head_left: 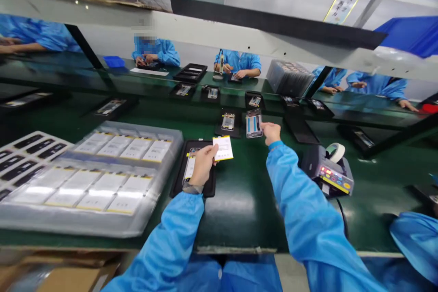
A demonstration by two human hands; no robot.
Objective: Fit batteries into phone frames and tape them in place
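Note:
My left hand [202, 164] pinches a flat white battery with a yellow edge [223, 148], held just above a black tray [208, 185] that carries a phone frame [189, 164]. My right hand [271, 132] reaches far forward and grips a phone frame with blue strips [253, 123], held over the green belt [239, 205] beside another black tray with a phone frame [228, 122]. Both arms wear blue sleeves.
A clear blister tray of several white batteries [99, 178] lies at my left. A grey device with a tape roll [328, 171] sits at my right. Black trays with phone frames [255, 100] line the belt. Several people in blue coats [237, 64] work at the far side.

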